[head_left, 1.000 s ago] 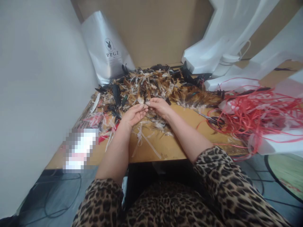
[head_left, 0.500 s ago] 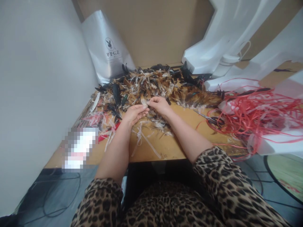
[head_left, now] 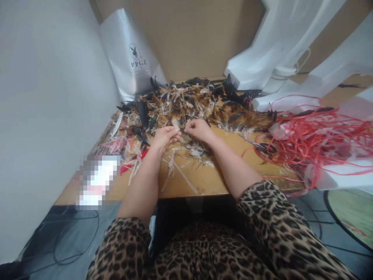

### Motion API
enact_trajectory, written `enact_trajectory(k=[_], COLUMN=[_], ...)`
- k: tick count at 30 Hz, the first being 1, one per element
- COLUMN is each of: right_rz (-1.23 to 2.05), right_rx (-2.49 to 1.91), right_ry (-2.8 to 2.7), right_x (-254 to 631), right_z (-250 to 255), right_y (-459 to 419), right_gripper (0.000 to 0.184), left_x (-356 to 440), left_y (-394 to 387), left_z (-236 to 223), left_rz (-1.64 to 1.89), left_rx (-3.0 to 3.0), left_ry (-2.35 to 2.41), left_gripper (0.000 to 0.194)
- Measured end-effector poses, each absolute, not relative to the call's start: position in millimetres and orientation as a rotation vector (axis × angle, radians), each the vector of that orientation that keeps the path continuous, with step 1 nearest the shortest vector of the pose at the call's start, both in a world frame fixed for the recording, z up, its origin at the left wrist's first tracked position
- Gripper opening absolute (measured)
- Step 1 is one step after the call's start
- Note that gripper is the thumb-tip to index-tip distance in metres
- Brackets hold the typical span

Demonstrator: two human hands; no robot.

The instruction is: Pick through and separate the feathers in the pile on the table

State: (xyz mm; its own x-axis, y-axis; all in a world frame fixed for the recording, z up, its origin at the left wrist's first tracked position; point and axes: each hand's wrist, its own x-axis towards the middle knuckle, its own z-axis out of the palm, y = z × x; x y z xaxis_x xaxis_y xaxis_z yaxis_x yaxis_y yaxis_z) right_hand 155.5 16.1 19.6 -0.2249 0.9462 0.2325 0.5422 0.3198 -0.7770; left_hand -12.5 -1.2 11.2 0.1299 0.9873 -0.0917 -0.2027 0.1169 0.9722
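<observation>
In the head view a pile of brown, white and black feathers covers the back middle of the table. Over its front edge, my left hand pinches a small pale feather between thumb and fingertips. Just to the right, my right hand has thumb and fingertips pressed together; whatever they hold is too small to make out. A narrow gap separates the two hands. Loose feathers and thin clear strips lie on the wooden table below them.
Scissors lie at the right, beside a tangle of red plastic string. A silver bag stands at the back left against a grey wall. White foam-like pieces lean at the back right. A blurred bright object rests front left.
My hands have come apart: the right has moved slightly right, the left slightly left and up. The feather pile looks unchanged.
</observation>
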Motion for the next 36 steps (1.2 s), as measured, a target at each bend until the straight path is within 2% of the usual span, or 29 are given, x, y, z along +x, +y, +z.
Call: enact_trajectory(k=[4, 11, 14, 19, 21, 27, 36], right_rz=[0.463, 0.463, 0.616, 1.257, 1.415, 1.478, 1.430], right_rx=[-1.611, -1.726, -1.547, -1.173, -1.082, -1.008, -1.015], right_ry=[-2.158, -2.193, -2.034, -1.520, -1.361, -1.236, -1.204], right_x=[157.4, 153.8, 156.6, 155.7, 152.9, 144.0, 136.8], right_z=[19.9, 19.5, 16.2, 15.9, 16.6, 15.6, 15.6], right_y=[13.5, 11.9, 17.3, 21.0, 20.4, 17.1, 12.2], right_gripper=[0.009, 0.004, 0.005, 0.020, 0.026, 0.033, 0.032], left_x=[-13.8, -13.6, -13.0, -13.0, -13.1, -11.8, -9.7], left_y=[0.3, -0.8, -1.5, -0.9, -0.4, -1.3, -2.9], left_z=[10.9, 11.0, 11.8, 11.5, 10.5, 8.2, 10.6], left_rz=[1.144, 1.145, 1.165, 1.180, 1.162, 1.108, 1.084], left_rx=[1.019, 1.002, 0.969, 0.926, 0.926, 0.942, 0.936], left_ry=[1.009, 1.011, 1.002, 1.010, 0.999, 0.965, 0.952], left_gripper=[0.022, 0.021, 0.019, 0.017, 0.018, 0.020, 0.020])
